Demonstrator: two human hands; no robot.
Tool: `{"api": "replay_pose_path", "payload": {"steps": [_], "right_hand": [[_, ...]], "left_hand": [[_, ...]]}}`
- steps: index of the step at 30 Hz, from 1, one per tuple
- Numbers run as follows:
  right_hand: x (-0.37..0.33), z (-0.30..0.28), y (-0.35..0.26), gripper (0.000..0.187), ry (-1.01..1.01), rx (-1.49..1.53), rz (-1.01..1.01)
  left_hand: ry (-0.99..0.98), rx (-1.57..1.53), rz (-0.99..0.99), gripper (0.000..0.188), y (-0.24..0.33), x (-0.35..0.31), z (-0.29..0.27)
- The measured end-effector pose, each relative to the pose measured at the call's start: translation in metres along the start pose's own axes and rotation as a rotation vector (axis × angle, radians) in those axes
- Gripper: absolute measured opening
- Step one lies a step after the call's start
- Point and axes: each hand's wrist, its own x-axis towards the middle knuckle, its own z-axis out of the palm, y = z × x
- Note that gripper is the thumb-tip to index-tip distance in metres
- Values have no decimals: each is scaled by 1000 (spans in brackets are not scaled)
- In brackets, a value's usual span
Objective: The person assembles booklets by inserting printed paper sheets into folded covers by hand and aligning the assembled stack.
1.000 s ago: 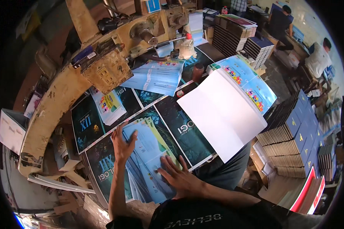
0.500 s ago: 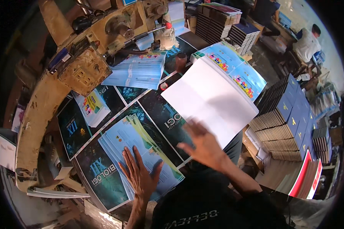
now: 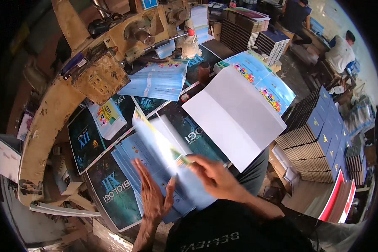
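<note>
My right hand (image 3: 216,178) is closed on the edge of a printed sheet (image 3: 161,140), blue with a yellow-green border, lifted and blurred by motion. Below it lies a stack of blue printed sheets (image 3: 128,153), slightly fanned out. On that stack rests my left hand (image 3: 153,197), tilted on its side, fingers stretched and thumb apart, holding nothing. To the right, folded white sheets (image 3: 239,122) lie open over a pile of blue covers (image 3: 260,80) with colourful cartoon figures.
Dark printed cover sheets (image 3: 113,189) line the work surface. A worn machine with a curved tan frame (image 3: 44,126) stands at left. Further stacks are blue sheets (image 3: 157,80), small yellow-blue booklets (image 3: 107,117) and blue-covered books (image 3: 319,130) at right. Two people sit at the far right.
My right hand has moved from beside the white sheets down to the blue stack and raised a sheet. My left hand has turned from flat onto its side.
</note>
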Motion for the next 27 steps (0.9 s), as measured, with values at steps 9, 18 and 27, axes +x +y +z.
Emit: {"api": "replay_pose_path", "payload": {"steps": [9, 18, 27], "right_hand": [[28, -8, 69, 56, 459, -892, -112], [12, -59, 26, 52, 236, -728, -76], [15, 35, 64, 57, 154, -300, -127]], "left_hand": [[-119, 584, -36, 92, -26, -9, 21], [-135, 737, 283, 92, -44, -15, 32], [-92, 541, -6, 77, -18, 1, 26]]}}
